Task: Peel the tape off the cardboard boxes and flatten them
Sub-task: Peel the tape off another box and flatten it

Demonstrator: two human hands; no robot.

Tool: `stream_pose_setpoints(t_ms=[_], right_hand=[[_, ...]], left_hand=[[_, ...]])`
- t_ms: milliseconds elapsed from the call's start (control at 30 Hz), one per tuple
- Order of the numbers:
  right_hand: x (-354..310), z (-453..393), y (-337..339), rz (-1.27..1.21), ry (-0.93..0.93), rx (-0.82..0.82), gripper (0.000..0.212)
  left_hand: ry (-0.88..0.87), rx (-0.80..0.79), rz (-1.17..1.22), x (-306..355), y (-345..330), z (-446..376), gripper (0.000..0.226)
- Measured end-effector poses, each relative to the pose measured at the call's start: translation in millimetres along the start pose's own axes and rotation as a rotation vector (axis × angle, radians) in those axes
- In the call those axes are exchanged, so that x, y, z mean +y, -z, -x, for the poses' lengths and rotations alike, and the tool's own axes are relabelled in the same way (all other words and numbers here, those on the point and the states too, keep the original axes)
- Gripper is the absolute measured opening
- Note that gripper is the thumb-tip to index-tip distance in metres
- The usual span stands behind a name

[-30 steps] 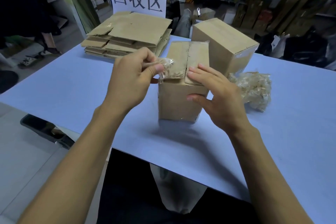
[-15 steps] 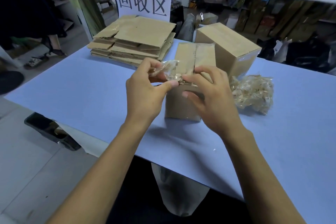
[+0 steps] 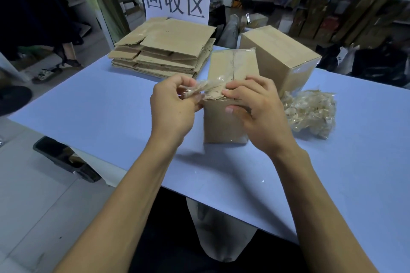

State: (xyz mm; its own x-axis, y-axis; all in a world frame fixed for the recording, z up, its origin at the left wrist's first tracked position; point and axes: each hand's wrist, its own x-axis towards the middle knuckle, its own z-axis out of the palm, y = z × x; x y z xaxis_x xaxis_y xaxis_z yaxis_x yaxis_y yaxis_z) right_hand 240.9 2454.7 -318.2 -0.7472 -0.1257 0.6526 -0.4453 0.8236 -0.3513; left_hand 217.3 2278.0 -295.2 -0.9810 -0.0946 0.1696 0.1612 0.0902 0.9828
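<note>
You are peeling the tape [image 3: 200, 89] off the small box [image 3: 224, 117] standing upright on the table [image 3: 111, 108], near the middle, just in front of you. Your left hand [image 3: 173, 106] is pinching the crumpled loose end of the tape, its grip closed on it, while your right hand [image 3: 255, 108] is working at the top near edge of the box, fingertips [image 3: 228, 93] curled onto the tape where it is still sticking, thumb pressing on the near face. The next move is probably calling for a steady pull to the left while the right hand is bracing the box, so it is not tipping. A bigger box [image 3: 279, 55] is waiting behind it, a stack of flattened boxes [image 3: 164, 49] is lying at the far left, and a heap of old tape [image 3: 310, 111] is sitting to the right. Compared with a second ago, your right hand is no longer lying flat on the lid but is picking at the edge, and your left hand is sitting closer to it
</note>
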Motion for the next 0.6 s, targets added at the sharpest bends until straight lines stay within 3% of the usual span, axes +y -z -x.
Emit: stream_pose_setpoints(t_ms=[133,333,433,500,600], right_hand=[[8,-5,7,-0.033,0.032,-0.05,0.024],[16,-5,14,-0.123,0.046,-0.067,0.021],[17,-1,26,-0.195,0.021,-0.118,0.023],[5,0,30,-0.215,-0.091,-0.183,0.031],[-23,-2,17,-0.13,-0.344,-0.177,0.061]], left_hand=[[0.019,-0.047,0.026,0,2,-5,0.029],[0.274,0.06,0.323,-2,-1,-11,0.036],[0.148,0.155,0.258,4,17,-33,0.032],[-0.001,0.039,0.137,12,24,-37,0.03],[-0.126,-0.18,0.018,22,19,-30,0.03]])
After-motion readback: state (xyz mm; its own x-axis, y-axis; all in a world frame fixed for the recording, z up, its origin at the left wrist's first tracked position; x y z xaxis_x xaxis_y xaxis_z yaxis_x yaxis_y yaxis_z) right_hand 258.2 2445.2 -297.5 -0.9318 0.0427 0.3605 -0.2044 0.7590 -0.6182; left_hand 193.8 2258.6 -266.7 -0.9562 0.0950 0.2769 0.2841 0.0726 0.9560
